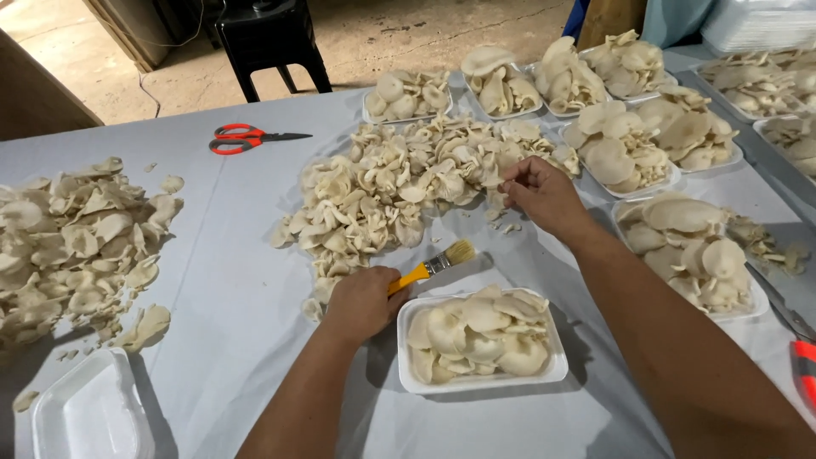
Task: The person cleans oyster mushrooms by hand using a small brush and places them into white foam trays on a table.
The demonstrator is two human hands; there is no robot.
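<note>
My left hand (361, 303) is closed around the yellow handle of a small paintbrush (438, 264), whose pale bristles point up and right over the tablecloth. My right hand (540, 194) reaches into the right edge of a big loose heap of pale oyster mushrooms (399, 183), fingers pinching at a piece. Right in front of me sits a white foam tray (480, 381) filled with mushrooms, just right of my left hand.
Another mushroom heap (72, 242) lies at the left, with an empty foam tray (89, 416) below it. Orange-handled scissors (242, 138) lie at the back left. Several filled trays (625, 153) crowd the right and back. A black stool (268, 38) stands beyond the table.
</note>
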